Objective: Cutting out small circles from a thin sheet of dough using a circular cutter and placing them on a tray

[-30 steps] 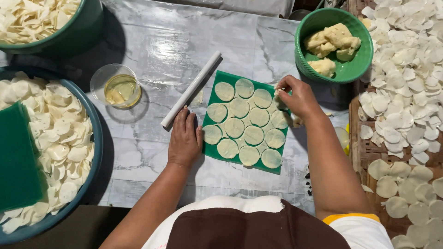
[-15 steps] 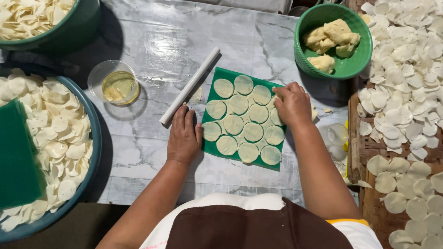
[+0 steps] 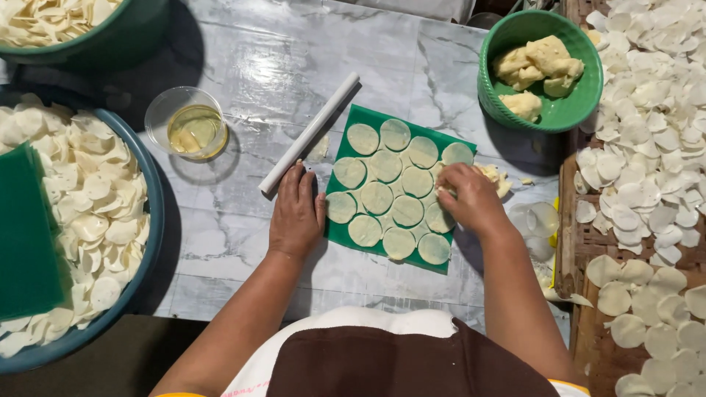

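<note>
Since earlier, the right hand (image 3: 471,198) slid inward, fingers curled onto pale dough discs (image 3: 390,198) on the green square mat (image 3: 368,117); the left hand (image 3: 296,213) lies flat and open on the grey-veined marble tabletop (image 3: 250,59).

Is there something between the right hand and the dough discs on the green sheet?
Nothing visible stands between them. The right hand lies directly on the dough discs at the right side of the green sheet. The left hand rests flat on the marble table beside the sheet's left edge, next to the white rolling pin.
</note>
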